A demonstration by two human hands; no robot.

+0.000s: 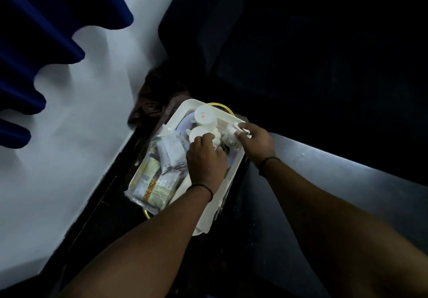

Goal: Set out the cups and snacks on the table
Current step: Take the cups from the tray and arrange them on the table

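A: Where are the cups and snacks at this point?

B: All in the white plastic tray (234, 170), which sits low on a dark surface by the pale wall (81, 112). The snack packets (159, 168) lie flat in clear wrapping at the left and near part. The white cups are bunched in the far right corner, one upturned cup (204, 115) showing its base.

A: And the hands?

B: The left hand (206, 161) is palm down over the middle of the tray, fingers curled onto a white cup (199, 134) and seemingly closed on it. The light is poor, so it may be only steadying it. The right hand (254, 142) is pinched around a small patterned cup (230, 135) tipped on its side at the tray's right rim.

A: Why one hand per cup?

B: The cups are packed touching one another, so I judge each hand takes its own to lift two out without knocking the rest.

A: How far along is the job?

B: Barely begun, I'd say. Nothing is set out anywhere in view, and the grey surface (335, 182) at the right is bare.

A: Any risk?

B: The tipped cup could roll if the pinch slips.
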